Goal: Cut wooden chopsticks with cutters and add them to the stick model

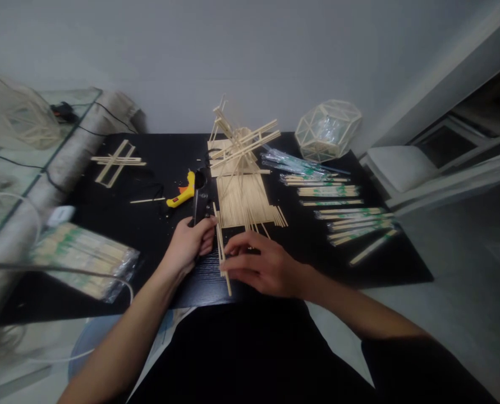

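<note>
Across the middle, a black bench [106, 235], carrying everything below.

At its left edge, a clear bag [81, 258] of packed chopsticks, lying flat, partly over the rim.

At the far middle, a tower [239, 146] of glued sticks, leaning beams jutting right. Just in front of it, touching its foot, a flat mat [243, 205] of sticks laid side by side.

At the far right corner, a many-sided frame [328, 130] with something clear inside. Nearer on that side, a loose row of wrapped pairs [351, 219], green print on the sleeves, well apart from the hands.

At the far left, a cross [117, 161] of sticks, flat on the top.

Near the front middle, left hand [188, 244] closed around the near end of a black cutter [200, 196], fingers wrapped over the handles; the tool pointing away, alongside the mat's left edge. Whether its blades bite anything: cannot tell.

Just right of it, right hand [266, 269] half curled, palm down, thumb and fingertips pinching onto thin sticks [222, 252].

Left of the cutter, a yellow glue gun [184, 191], untouched.

Smallest, those sticks: lying on the bench between both hands, running from the mat's corner toward the near edge, close against the left knuckles.
</note>
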Demonstrator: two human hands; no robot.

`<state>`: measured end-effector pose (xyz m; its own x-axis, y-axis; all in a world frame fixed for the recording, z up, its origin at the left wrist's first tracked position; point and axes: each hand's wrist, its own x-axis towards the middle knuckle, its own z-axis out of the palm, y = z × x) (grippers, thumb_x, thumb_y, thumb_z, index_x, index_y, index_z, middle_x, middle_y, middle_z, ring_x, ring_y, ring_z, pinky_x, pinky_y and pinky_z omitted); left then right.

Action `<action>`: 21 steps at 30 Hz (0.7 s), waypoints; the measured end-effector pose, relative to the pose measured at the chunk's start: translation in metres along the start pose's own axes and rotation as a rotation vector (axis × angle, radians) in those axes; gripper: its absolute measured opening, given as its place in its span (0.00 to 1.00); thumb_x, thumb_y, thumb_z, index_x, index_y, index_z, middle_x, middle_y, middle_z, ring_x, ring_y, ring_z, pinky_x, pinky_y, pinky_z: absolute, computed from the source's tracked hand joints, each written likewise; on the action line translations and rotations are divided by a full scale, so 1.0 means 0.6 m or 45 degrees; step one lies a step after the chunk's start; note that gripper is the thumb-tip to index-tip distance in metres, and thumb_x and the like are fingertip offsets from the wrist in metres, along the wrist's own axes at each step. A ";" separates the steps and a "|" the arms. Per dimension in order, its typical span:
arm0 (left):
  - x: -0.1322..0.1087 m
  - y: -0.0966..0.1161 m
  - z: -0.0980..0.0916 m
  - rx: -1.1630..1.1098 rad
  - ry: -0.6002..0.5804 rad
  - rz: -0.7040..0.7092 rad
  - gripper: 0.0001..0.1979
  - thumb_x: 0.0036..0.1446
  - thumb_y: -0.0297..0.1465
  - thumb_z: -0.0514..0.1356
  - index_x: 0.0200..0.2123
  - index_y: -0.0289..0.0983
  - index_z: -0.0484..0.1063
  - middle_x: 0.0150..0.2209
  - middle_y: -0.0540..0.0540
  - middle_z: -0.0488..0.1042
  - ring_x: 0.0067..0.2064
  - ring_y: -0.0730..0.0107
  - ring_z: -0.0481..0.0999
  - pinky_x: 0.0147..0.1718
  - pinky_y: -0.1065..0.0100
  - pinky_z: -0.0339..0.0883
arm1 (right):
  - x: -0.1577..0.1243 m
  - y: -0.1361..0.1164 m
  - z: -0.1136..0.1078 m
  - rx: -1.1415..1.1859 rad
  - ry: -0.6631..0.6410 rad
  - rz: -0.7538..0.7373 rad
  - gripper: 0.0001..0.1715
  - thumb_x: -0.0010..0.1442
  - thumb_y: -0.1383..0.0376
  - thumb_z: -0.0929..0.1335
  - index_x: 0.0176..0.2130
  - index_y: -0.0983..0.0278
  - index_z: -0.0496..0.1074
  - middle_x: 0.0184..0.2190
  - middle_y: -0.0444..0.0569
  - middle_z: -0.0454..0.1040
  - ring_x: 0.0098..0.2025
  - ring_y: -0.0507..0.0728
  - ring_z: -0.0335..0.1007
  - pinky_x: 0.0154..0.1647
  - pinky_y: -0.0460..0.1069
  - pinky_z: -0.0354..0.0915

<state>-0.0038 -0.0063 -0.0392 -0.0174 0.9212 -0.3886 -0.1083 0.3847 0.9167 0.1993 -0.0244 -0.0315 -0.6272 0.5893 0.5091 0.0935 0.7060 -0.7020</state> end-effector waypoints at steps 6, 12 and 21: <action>-0.005 -0.021 0.018 0.082 -0.063 0.019 0.17 0.58 0.44 0.61 0.26 0.40 0.63 0.18 0.57 0.56 0.17 0.78 0.54 0.15 0.71 0.50 | 0.016 -0.047 -0.037 0.016 0.220 -0.165 0.13 0.71 0.72 0.66 0.51 0.60 0.76 0.46 0.52 0.82 0.53 0.58 0.79 0.55 0.56 0.75; -0.020 -0.011 -0.010 0.550 0.097 0.435 0.18 0.64 0.47 0.60 0.30 0.38 0.68 0.23 0.54 0.65 0.24 0.73 0.65 0.25 0.69 0.60 | 0.030 -0.037 -0.067 0.001 0.378 0.428 0.11 0.71 0.63 0.67 0.45 0.60 0.80 0.40 0.49 0.83 0.40 0.56 0.80 0.43 0.50 0.75; -0.047 -0.019 -0.008 1.161 0.035 0.631 0.14 0.66 0.43 0.58 0.46 0.40 0.73 0.37 0.46 0.79 0.36 0.62 0.78 0.37 0.65 0.67 | 0.017 0.007 -0.031 0.195 0.294 0.711 0.10 0.69 0.61 0.67 0.43 0.62 0.78 0.25 0.42 0.76 0.26 0.51 0.71 0.30 0.45 0.66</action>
<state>-0.0070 -0.0370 -0.0394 0.1212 0.9908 0.0596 0.7103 -0.1285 0.6921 0.2078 -0.0084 -0.0198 -0.3305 0.9352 0.1270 0.2364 0.2123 -0.9482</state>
